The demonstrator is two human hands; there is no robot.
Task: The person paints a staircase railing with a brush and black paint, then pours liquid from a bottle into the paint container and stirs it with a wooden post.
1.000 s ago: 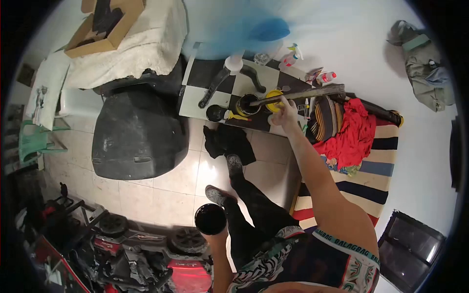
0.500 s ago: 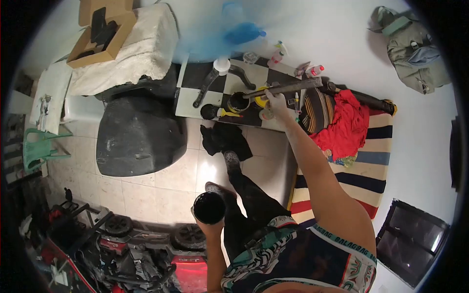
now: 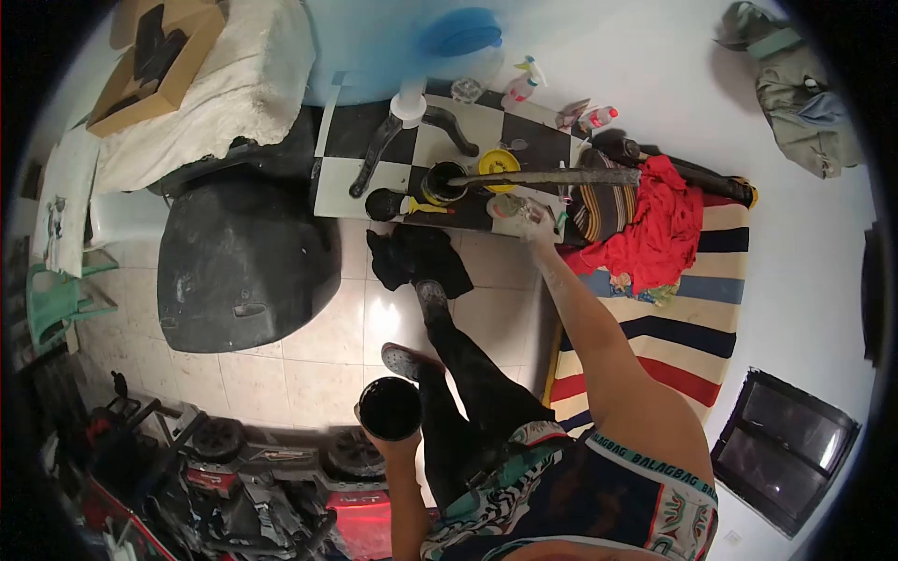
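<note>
My left hand (image 3: 397,446) is low in the view and grips a round black cup (image 3: 390,409) from below, mouth up and dark inside. My right hand (image 3: 540,227) reaches out to the front edge of the black-and-white checkered table (image 3: 354,178). Its fingers are against a small clear container (image 3: 510,205); whether they grip it is unclear. A long grey stick (image 3: 561,176) lies just beyond that hand, one end in a black can (image 3: 440,183). A yellow lid (image 3: 499,161) sits behind the stick.
A black cloth (image 3: 416,257) lies on the tiles under the table, and a large black panel (image 3: 243,252) stands to the left. A red cloth (image 3: 666,224) and striped mat (image 3: 678,323) are on the right. Machinery (image 3: 234,481) fills the lower left.
My right hand has come off the grey stick and dropped toward me to the table's front edge. The stick now rests in the black can. The black cup stays in my left hand.
</note>
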